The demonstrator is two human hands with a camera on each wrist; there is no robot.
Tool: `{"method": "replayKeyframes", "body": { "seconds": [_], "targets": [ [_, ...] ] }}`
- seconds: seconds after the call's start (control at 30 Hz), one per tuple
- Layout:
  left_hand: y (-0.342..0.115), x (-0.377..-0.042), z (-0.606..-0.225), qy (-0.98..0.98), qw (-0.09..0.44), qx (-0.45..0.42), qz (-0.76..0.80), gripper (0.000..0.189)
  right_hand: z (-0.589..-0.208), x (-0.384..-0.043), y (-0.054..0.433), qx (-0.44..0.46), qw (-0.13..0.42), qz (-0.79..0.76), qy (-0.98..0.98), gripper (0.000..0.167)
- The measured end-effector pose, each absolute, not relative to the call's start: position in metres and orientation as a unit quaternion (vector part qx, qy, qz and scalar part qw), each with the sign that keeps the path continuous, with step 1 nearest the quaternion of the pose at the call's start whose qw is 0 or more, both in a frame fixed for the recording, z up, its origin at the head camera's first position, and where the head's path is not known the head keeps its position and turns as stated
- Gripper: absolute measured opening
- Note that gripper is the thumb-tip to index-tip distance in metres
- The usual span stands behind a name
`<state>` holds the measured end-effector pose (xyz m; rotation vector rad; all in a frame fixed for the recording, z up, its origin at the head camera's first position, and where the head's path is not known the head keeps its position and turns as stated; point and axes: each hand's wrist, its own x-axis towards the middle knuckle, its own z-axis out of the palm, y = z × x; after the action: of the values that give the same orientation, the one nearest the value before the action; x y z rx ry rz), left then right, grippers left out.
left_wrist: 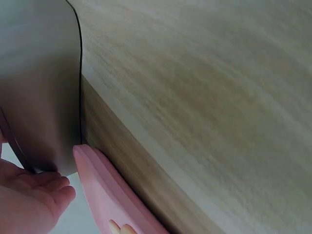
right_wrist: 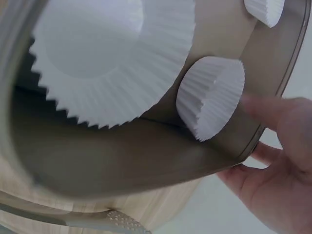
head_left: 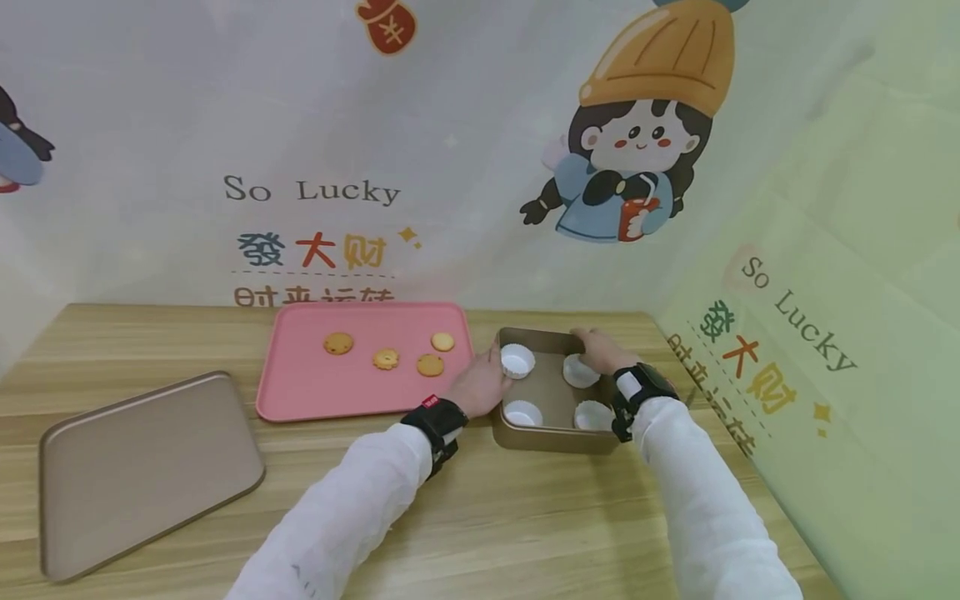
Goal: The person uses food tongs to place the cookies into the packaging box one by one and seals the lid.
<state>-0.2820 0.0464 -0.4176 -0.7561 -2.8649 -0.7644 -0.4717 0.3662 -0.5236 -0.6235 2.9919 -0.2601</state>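
A deep bronze baking pan [head_left: 553, 440] stands on the right part of the table, with several white paper baking cups [head_left: 517, 360] inside near its corners. My left hand [head_left: 480, 385] grips the pan's left wall, its fingers against the outside in the left wrist view. At the back right corner, my right hand [head_left: 603, 352] holds the rim. The right wrist view shows that thumb inside the wall, beside a fluted cup [right_wrist: 209, 97], and the fingers outside. Left of the pan lies a pink tray [head_left: 322, 396] bearing several cookies [head_left: 338, 343].
A shallow bronze tray [head_left: 150, 475] lies slanted at the table's left. The pink tray's right edge comes close to the pan. Printed cloth [head_left: 480, 150] hangs behind the table and along its right side. A grey strip with a dotted patch [right_wrist: 124, 219] shows below the pan.
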Motion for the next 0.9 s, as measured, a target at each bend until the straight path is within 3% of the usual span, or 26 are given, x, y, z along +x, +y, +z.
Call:
{"method": "replayKeyframes", "body": {
  "seconds": [0.07,0.13,0.2,0.33,0.57,0.7,0.9],
  "targets": [
    [0.047,-0.281,-0.418,-0.934,0.044,-0.248,-0.253,0.06,-0.552,-0.496,0.389,-0.238,0.007,-0.074,0.968,0.053],
    [0.046,-0.279,-0.418,-0.934,0.05,-0.25,-0.251,0.059,-0.553,-0.497,0.394,-0.248,0.004,-0.069,0.966,0.055],
    [0.047,-0.276,-0.418,-0.933,0.06,-0.253,-0.25,0.059,-0.51,-0.456,0.372,-0.249,0.013,-0.068,0.966,0.052],
    [0.048,-0.269,-0.42,-0.932,0.077,-0.252,-0.251,0.059,-0.503,-0.443,0.372,-0.266,-0.01,-0.066,0.962,0.053],
    [0.049,-0.252,-0.42,-0.935,0.085,-0.25,-0.235,0.057,-0.397,-0.328,0.304,-0.257,0.03,-0.109,0.96,0.043],
    [0.047,-0.238,-0.419,-0.932,0.076,-0.258,-0.243,0.057,-0.377,-0.293,0.291,-0.261,0.032,-0.094,0.96,0.042],
    [0.04,-0.213,-0.42,-0.919,0.088,-0.277,-0.266,0.056,-0.375,-0.268,0.289,-0.281,0.024,-0.086,0.955,0.049]
  ]
}}
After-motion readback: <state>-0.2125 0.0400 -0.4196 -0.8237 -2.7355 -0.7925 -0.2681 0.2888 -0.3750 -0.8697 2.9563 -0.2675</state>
